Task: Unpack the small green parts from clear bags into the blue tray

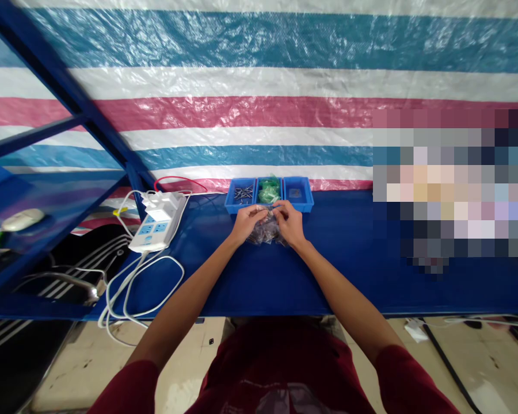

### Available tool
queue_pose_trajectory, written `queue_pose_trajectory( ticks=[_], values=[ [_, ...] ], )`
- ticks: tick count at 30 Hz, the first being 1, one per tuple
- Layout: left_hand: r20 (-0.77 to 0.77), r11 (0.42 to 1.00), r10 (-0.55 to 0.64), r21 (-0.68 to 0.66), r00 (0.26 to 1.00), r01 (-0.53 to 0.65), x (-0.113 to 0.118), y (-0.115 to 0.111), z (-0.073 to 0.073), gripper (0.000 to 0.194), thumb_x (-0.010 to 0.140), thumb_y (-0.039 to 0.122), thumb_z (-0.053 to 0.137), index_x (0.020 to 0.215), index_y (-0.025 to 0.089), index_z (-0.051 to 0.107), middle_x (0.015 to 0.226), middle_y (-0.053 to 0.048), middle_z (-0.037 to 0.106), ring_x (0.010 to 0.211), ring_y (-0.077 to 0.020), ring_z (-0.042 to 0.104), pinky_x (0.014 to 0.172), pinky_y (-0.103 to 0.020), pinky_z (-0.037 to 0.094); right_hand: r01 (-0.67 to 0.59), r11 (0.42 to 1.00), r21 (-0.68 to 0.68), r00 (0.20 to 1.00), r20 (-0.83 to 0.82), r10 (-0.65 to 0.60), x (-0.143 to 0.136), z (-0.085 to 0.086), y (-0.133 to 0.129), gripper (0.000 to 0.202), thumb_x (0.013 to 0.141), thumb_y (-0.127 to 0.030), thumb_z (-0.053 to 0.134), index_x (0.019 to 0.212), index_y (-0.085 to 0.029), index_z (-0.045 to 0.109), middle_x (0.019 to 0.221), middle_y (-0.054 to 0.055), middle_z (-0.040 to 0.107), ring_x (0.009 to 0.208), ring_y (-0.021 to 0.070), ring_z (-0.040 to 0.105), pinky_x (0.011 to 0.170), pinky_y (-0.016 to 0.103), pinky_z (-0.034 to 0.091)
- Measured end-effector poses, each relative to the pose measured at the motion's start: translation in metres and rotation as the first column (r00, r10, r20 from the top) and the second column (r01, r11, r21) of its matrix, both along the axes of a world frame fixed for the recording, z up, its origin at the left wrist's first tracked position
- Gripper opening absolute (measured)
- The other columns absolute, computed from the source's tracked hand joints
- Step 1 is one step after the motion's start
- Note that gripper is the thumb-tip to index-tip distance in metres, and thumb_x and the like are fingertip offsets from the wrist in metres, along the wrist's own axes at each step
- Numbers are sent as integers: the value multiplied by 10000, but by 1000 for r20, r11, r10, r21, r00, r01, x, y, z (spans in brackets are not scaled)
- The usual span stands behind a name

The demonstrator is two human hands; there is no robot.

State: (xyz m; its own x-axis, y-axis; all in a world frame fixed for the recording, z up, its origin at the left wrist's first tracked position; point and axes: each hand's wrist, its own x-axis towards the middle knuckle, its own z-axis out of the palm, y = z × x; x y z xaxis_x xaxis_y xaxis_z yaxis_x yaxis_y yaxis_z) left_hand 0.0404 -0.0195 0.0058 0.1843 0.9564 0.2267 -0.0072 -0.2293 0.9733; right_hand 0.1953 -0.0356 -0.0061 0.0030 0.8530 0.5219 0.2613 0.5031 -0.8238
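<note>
Both of the worker's hands were busy just in front of the row of blue trays (pixel 303 207), bent over a crumpled heap of clear plastic (pixel 265 233) on the blue table (pixel 259 282). The left hand (pixel 245 222), before the trays' left end, had its thumb and fingers pinched on the upper edge of that plastic. The right hand (pixel 290 222), before their right end, was closed on the same edge, its fingertips nearly meeting the other's. Whether some small piece sat between them I couldn't tell.

In the trays' left section lay thin metal pieces (pixel 243 194), in the middle a green plastic bag (pixel 269 190), in the right something too small to make out. Well left of the trays sat a white power strip (pixel 157 229) with plugged-in adapters (pixel 160 207); behind them hung a striped sheet (pixel 250 109).
</note>
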Motion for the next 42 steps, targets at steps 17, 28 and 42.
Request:
queue_pose_trajectory(
  ticks=[17, 28, 42],
  values=[
    [103, 955, -73, -281, 992, 99, -4, -2, 5, 426, 647, 511, 786, 598, 137, 588, 429, 50, 423, 343, -34, 321, 372, -205, 177, -2, 964, 265, 967, 247, -66, 5, 0, 1, 210, 928, -250, 493, 882, -219, 696, 1038, 83, 593, 774, 157, 577, 715, 301, 486],
    [-629, 990, -8, 107, 778, 97, -42, 5, 18, 442, 794, 566, 599, 632, 158, 651, 558, -2, 595, 558, -124, 528, 567, -220, 385, -128, 930, -343, 799, -591, -109, 16, 13, 17, 234, 703, -383, 727, 758, -183, 619, 677, 13, 687, 541, 128, 613, 522, 251, 508],
    [-542, 954, -239, 23, 806, 298, -55, 20, -3, 262, 558, 387, 837, 692, 206, 703, 602, 1, 638, 560, -158, 579, 572, -235, 419, -145, 890, -431, 900, -432, -63, 11, 6, 14, 199, 721, -350, 641, 814, -174, 651, 623, 1, 673, 447, 106, 577, 427, 219, 467]
  ],
)
